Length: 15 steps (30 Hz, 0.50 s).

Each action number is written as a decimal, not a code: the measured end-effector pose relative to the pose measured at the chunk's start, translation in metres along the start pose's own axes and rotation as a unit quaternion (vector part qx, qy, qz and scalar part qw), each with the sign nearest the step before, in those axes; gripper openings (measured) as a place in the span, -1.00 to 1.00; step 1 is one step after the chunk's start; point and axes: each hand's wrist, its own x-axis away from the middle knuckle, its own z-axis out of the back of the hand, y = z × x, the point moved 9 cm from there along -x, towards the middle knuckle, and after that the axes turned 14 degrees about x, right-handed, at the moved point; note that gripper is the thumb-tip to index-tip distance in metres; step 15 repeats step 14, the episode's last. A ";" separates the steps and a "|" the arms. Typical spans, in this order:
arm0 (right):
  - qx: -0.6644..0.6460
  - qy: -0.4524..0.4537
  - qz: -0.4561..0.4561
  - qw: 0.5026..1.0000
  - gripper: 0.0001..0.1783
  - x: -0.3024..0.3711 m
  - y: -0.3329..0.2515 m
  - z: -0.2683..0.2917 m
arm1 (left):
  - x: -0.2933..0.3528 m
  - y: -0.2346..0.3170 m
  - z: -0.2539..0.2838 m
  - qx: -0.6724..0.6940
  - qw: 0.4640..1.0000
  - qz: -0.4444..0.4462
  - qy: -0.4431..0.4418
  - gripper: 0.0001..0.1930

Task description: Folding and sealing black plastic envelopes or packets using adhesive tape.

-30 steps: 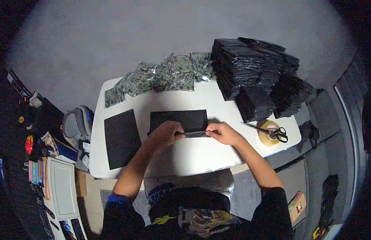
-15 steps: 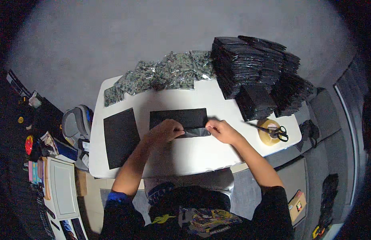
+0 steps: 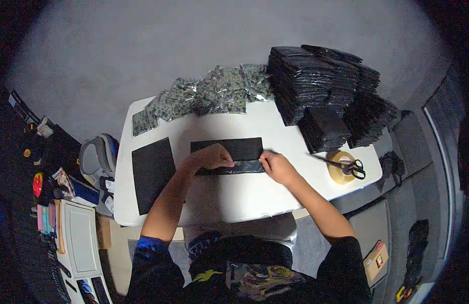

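Observation:
A black plastic bag (image 3: 247,148) lies flat in the middle of the white table (image 3: 229,197), with a shiny grey strip (image 3: 248,166) along its near side. My left hand (image 3: 217,156) is closed over the strip's left part, fingertips pinched on it. At the bag's right end, my right hand (image 3: 276,165) pinches the near corner between thumb and fingers. Whether the strip is a folded flap or a peeling film, I cannot tell. Another flat black bag (image 3: 154,169) rests to the left, partly behind my left forearm.
Tall stacks of folded black bags (image 3: 315,83) fill the far right corner. Clear-wrapped camouflage-patterned packets (image 3: 209,91) line the far edge. Black scissors (image 3: 352,168) lie over a roll of yellowish tape (image 3: 339,175) on the right. A grey sofa (image 3: 409,167) stands beyond the right edge.
My left hand has shifted slightly away from me. My right hand has come slightly nearer to it, and the grey strip between them looks darker and narrower.

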 end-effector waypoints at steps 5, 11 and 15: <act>0.001 -0.054 -0.017 0.998 -0.77 -0.004 -0.001 -0.008 | 0.004 -0.007 0.004 0.020 0.999 0.025 0.032 -0.62; 0.043 -0.018 0.000 0.999 -0.79 -0.003 -0.002 -0.009 | 0.003 0.004 0.005 0.026 0.998 0.019 0.061 -0.69; 0.056 -0.049 -0.013 0.997 -0.77 -0.005 0.001 -0.014 | 0.005 0.001 0.007 -0.006 0.997 0.013 0.076 -0.67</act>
